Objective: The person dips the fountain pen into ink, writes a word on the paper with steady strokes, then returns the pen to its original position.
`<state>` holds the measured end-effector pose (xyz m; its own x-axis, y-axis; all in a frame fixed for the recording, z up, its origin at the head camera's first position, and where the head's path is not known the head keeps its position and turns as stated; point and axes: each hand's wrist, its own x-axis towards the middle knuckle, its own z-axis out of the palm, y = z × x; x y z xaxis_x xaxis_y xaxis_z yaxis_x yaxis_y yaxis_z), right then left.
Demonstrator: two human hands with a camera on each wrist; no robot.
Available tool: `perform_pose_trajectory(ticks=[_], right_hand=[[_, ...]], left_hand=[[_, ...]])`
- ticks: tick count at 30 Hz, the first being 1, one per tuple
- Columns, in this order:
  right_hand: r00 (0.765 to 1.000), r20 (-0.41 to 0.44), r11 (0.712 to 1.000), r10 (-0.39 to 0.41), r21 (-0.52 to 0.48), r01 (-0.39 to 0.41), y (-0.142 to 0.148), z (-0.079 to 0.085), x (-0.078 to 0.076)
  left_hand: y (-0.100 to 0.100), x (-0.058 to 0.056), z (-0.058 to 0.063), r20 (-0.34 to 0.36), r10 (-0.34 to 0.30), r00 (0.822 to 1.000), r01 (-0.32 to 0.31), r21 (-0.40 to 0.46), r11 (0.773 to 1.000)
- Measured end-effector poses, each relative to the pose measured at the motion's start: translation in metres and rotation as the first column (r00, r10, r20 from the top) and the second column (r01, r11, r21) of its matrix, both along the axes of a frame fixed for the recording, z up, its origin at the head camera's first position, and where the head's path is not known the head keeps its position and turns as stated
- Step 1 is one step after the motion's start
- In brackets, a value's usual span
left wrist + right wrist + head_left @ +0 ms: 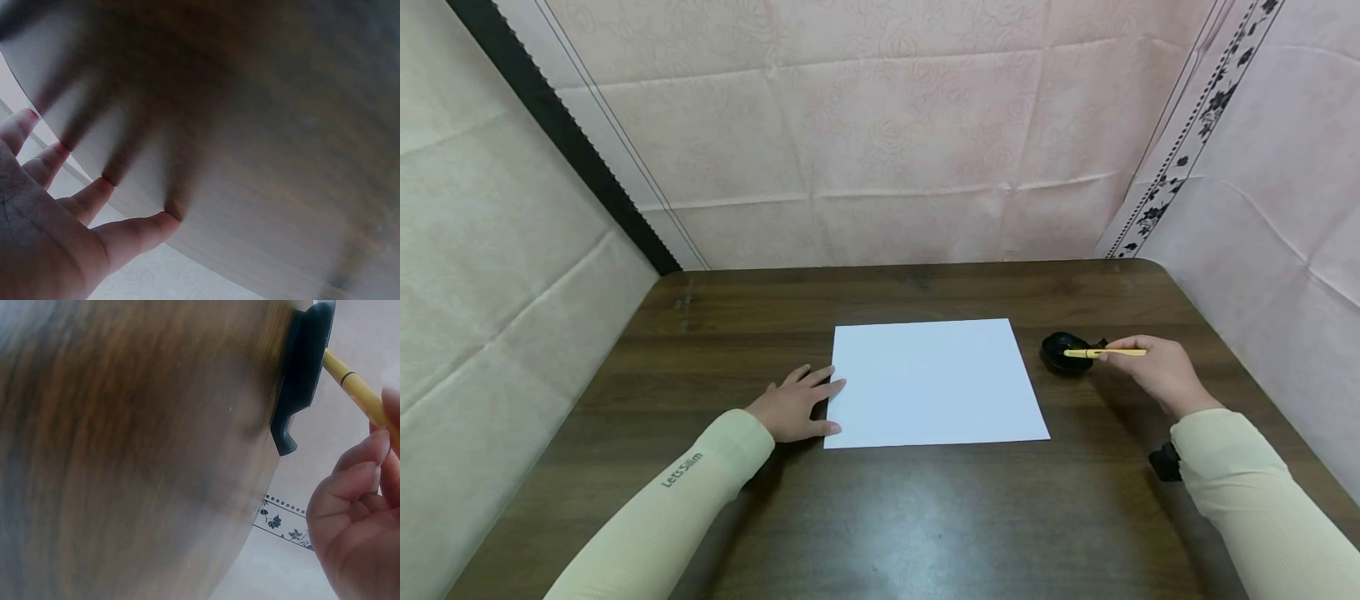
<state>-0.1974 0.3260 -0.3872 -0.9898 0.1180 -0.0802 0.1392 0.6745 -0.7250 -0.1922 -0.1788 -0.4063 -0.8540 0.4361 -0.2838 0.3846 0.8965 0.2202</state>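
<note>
A white sheet of paper (936, 383) lies flat on the wooden table. My left hand (801, 404) rests at its left edge with fingers spread, thumb and some fingertips on the paper. In the left wrist view, the fingertips (172, 215) press down on the surface. To the right of the sheet sits a small black dish (1063, 354) with a short handle or spout, also seen side-on as a dark dish (306, 362). My right hand (1157, 371) pinches a yellow-handled brush (1105, 353) between thumb and fingers. Its far end is down in the dish, hidden by the rim in the right wrist view.
The brown table (910, 517) reaches back to a pale patterned cloth (887, 150) hanging behind it. More cloth (1292, 208) hangs along the right side, and another pale sheet (490, 275) along the left. A black strap piece (1165, 462) sits at my right wrist.
</note>
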Motion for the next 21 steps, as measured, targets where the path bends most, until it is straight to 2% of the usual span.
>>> perform_pose_trajectory(ticks=[21], right_hand=[[0.999,-0.026,1.0,-0.018,-0.019,0.018,-0.0033,-0.0005,-0.0015]], left_hand=[[0.0012,0.002,0.0027,0.0,0.004,1.0,-0.004,0.0,1.0]])
